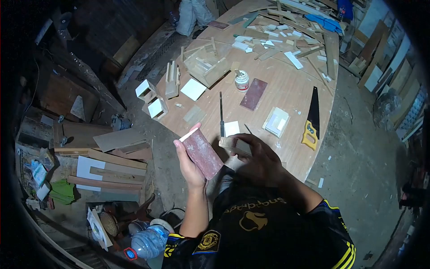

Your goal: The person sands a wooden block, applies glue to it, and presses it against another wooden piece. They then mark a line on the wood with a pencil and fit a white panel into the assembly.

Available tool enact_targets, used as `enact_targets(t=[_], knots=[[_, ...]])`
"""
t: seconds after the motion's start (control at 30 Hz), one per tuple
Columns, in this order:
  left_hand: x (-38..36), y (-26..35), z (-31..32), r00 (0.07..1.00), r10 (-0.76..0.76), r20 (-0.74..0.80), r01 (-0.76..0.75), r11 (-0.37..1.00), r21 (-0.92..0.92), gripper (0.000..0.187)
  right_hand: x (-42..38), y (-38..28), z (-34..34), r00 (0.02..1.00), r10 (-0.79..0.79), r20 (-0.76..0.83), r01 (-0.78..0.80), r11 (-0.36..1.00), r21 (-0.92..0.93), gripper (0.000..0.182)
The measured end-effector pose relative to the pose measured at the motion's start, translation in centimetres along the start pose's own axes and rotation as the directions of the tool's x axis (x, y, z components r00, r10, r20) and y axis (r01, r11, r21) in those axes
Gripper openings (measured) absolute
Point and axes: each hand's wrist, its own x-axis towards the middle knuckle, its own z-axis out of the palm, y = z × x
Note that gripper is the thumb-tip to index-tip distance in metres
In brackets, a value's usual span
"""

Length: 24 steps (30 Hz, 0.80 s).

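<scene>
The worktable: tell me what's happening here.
The person's left grip holds a flat reddish block, and the right grip holds a small wooden piece; the two things are apart. On the table, a saw lies to the right, an open jar stands farther back, and wood scraps are strewn over the far end.

Your bench (pixel 292 92) carries a yellow-handled handsaw (pixel 313 116) near its right edge, and a labelled jar (pixel 242 82) stands further in — upright, toward the middle. At the far end you have a heap of wood offcuts (pixel 299 43), with a blue cloth (pixel 323 22) by it. Pale sacks (pixel 186 19) stand on the floor past the far left edge. Down to your left are boards (pixel 118 159), a green cloth (pixel 62 191) and a large water bottle (pixel 148 242) — tipped on its side.
</scene>
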Motion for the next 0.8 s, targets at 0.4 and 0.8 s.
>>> enact_targets(t=[0.4,0.8], knots=[[-1.7,1.7,-0.4,0.976,-0.140,0.169,0.122,0.986,0.115,0.067,1.0,-1.6,-1.6,0.983,-0.040,0.181,0.109,0.915,-0.388,0.047],[-1.6,1.0,-0.9,0.910,-0.247,0.333,0.054,0.867,0.495,0.060,1.0,-1.7,-1.9,0.878,-0.233,0.418,0.479,0.392,-0.785,0.044]])
